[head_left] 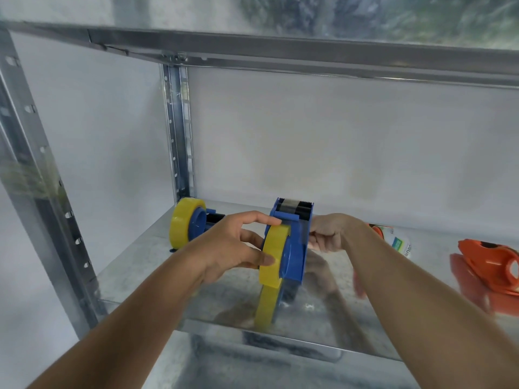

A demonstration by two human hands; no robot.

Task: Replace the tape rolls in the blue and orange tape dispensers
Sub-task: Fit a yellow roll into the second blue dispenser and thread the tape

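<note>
A blue tape dispenser (292,242) stands upright on a shiny metal shelf (146,265), near the middle of its front edge, with a yellow tape roll (273,255) seated on its left side. The left hand (233,245) curls round that roll, thumb on the near rim and fingers over the top. The right hand (327,234) grips the dispenser's right side with curled fingers; the dispenser's body hides the fingertips. A strip of clear tape shows across the cutter end at the top of the dispenser.

Toward the back left corner of the shelf lies a second blue dispenser (206,221) carrying another yellow roll (184,223); the left hand covers part of it. Near the right edge sits an orange tape dispenser (488,261), cut off by the frame, so whether it holds a roll cannot be told. Behind the right forearm, another orange object (377,230) and a white label with unreadable print (400,245) are mostly hidden. The shelf mirrors the arms and dispensers.
</note>
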